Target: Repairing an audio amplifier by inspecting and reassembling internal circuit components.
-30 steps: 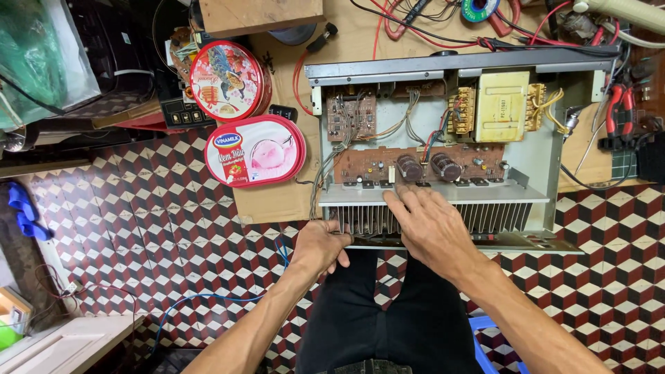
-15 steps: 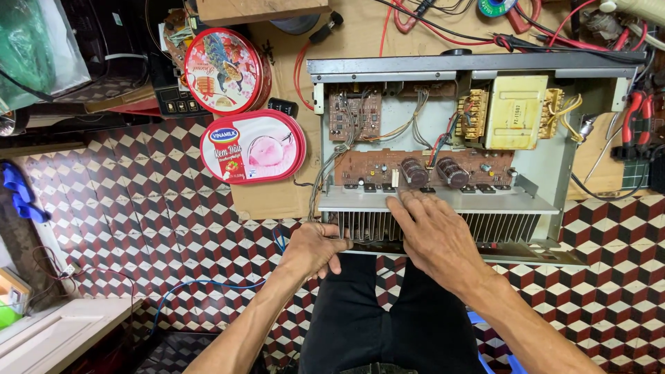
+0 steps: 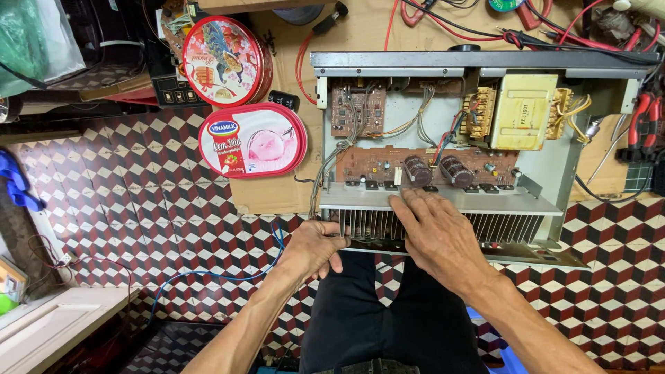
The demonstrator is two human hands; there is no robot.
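Checkered floor tiles (image 3: 138, 228) carry an open amplifier (image 3: 443, 152); left hand (image 3: 315, 246) pinches its front edge, right hand (image 3: 433, 232) lies spread on the heatsink (image 3: 443, 225), whose fins could nick fingers

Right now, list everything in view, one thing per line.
open amplifier case: one, grey metal, on cardboard, lid off
circuit boards: two, brown, inside case
transformer: one, yellow, inside case at right
finned heat sink: one, silver, near edge of case
round tin: one, red, upper left
oval tub: one, red and pink, below the tin
pliers: red handles, far right
blue wire: one, on floor
left hand: grips the case's near left corner
right hand: flat on heat sink
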